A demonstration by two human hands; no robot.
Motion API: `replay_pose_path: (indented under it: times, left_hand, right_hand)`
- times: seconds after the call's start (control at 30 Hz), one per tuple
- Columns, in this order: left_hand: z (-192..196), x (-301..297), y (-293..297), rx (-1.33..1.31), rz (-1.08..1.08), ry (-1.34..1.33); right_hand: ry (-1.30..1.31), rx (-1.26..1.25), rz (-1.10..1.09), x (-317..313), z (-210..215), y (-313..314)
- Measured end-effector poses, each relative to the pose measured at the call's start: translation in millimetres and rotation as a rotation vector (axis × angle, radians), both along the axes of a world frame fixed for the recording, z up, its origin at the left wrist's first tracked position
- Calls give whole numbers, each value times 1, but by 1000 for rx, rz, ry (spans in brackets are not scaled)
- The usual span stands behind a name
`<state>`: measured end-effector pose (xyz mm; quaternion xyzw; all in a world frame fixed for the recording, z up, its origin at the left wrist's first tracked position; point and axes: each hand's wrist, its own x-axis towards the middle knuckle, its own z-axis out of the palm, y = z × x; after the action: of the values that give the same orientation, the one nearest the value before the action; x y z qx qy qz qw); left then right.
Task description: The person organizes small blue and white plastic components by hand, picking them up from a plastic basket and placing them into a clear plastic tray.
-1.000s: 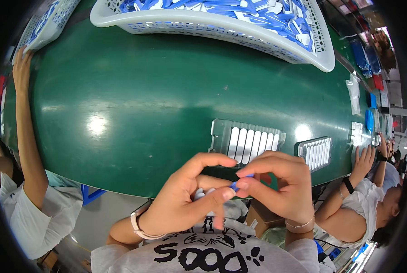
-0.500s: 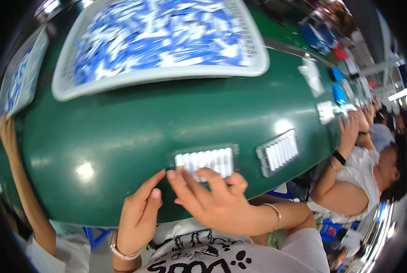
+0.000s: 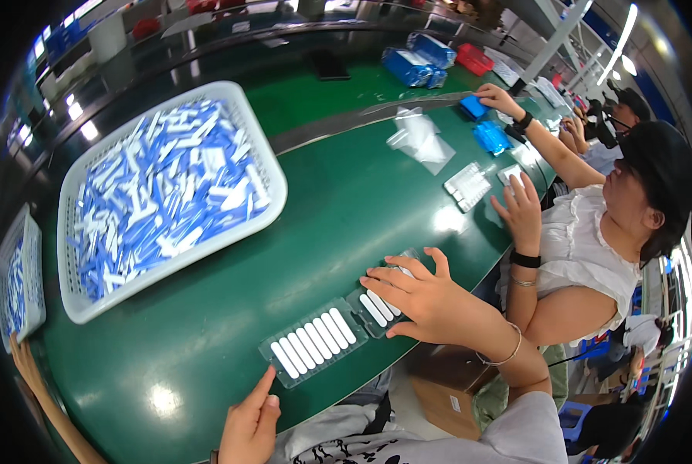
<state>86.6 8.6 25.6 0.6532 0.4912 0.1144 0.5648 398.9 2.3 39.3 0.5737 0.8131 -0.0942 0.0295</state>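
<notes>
A clear plastic tray (image 3: 312, 344) with a row of several white sticks lies near the table's front edge. My left hand (image 3: 249, 429) is at its near left corner, index finger stretched to the tray's edge and thumb apart, holding nothing. To the right, my right hand (image 3: 443, 305) is spread over a second clear tray (image 3: 367, 319), also holding white sticks. Its fingers reach across that tray and hide much of it. The two trays lie nearly end to end.
A large white basket (image 3: 272, 209) of blue and white pieces stands at the far left, with a smaller basket (image 3: 37, 298) beyond. At right, a co-worker (image 3: 593, 224) handles another tray near blue packets (image 3: 491, 138) and clear plastic bags (image 3: 422, 139).
My right hand has gone from the first tray to the second one on the right. My left hand stays by the first tray's left end. The whole view has turned and shifted.
</notes>
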Motion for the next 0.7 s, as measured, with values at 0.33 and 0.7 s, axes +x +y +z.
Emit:
replay_pose_path:
  times: [0.33, 0.7]
  left_hand:
    - [-19, 62, 22, -110, -193, -230]
    - [-4, 13, 6, -511, 436, -624]
  right_hand:
    - [-717, 447, -123, 175, 2, 38]
    - [312, 281, 115, 53, 24, 81]
